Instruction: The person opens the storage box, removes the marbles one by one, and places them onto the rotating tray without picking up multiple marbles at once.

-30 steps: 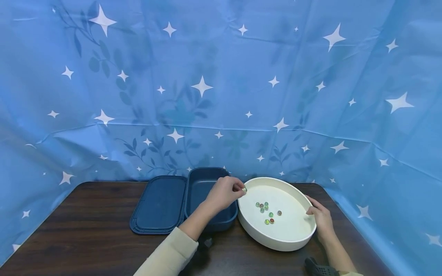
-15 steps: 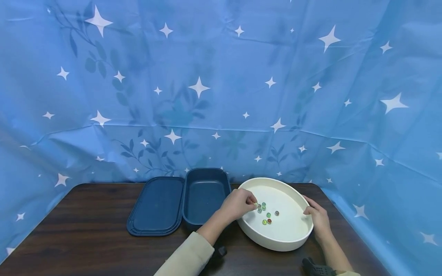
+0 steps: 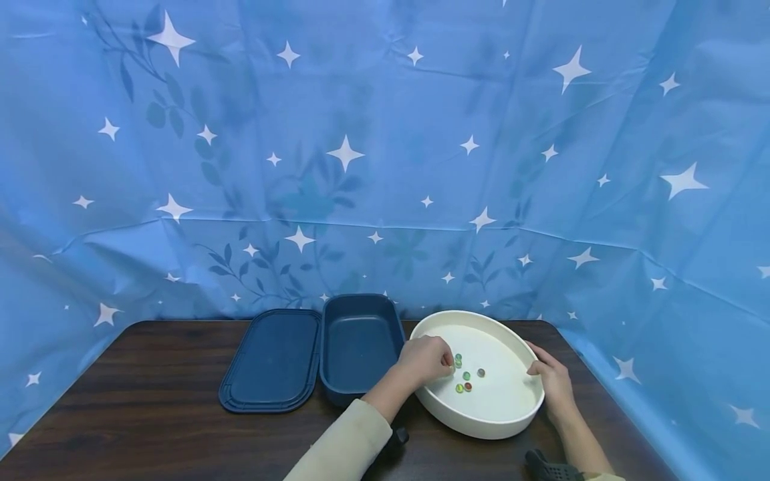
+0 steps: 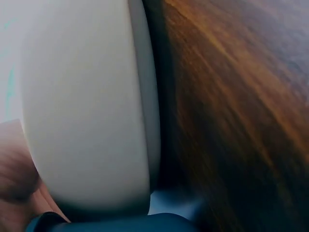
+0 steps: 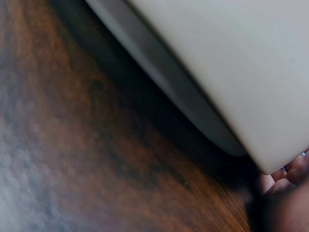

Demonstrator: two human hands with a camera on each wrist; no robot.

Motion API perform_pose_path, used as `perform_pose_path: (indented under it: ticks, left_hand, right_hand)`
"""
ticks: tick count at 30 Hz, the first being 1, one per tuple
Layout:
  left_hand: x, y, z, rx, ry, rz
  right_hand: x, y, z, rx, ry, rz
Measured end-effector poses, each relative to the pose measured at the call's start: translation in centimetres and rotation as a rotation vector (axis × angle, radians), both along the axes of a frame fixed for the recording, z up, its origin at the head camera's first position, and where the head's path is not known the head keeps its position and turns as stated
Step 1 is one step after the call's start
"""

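A round white tray point(image 3: 505, 394) with a tall rim stands at the right of the table. Several glass marbles point(image 3: 466, 376), green, clear and reddish, lie on its floor. My left hand point(image 3: 426, 359) reaches over the near-left rim, its fingers curled down in a pinch at the marble cluster; the fingertips and some marbles there are partly hidden behind it. With the thumb inside the rim and the fingers outside, my right hand point(image 3: 556, 384) grips the tray's right side. Both wrist views are filled mostly by the tray's outer wall point(image 4: 87, 106).
Left of the tray stands a deep dark-blue container point(image 3: 361, 347), and a matching flat lid point(image 3: 273, 361) lies beside it. The dark wooden table point(image 3: 150, 401) ends at a blue star-patterned curtain point(image 3: 385, 167) behind and at the sides.
My left hand, with a marble at its fingertips, has moved from the tray's left rim down and right into the marble cluster, covering some of it. My right hand keeps its grip on the rim.
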State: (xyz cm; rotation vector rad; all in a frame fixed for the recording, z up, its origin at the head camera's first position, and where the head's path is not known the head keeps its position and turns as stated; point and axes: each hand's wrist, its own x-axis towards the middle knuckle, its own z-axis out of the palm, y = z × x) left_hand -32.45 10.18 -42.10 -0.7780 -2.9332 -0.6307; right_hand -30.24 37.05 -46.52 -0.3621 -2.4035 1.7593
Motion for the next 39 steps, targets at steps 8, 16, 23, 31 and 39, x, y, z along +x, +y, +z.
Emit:
perform_pose_path:
  ticks: [8,16,23,31,39]
  left_hand:
    - [0.0,0.7,-0.1,-0.09,-0.001,0.011]
    - [-0.1,0.9,-0.3,-0.111,0.015,0.015]
    - [0.0,0.7,-0.2,-0.122,0.011,0.017]
    - [-0.4,-0.3,0.0,0.064,-0.033,0.014]
    - [0.8,-2.9,1.1,0.285,-0.02,0.005]
  right_hand:
    - [0.0,0.0,0.0,0.0,0.001,-0.002]
    - [0.1,0.1,0.2,0.006,-0.001,0.017]
    - [0.0,-0.1,0.1,0.009,0.001,0.016]
    - [-0.3,-0.3,0.0,0.012,0.001,0.019]
    - [0.4,0.5,-0.1,0.018,-0.021,0.001]
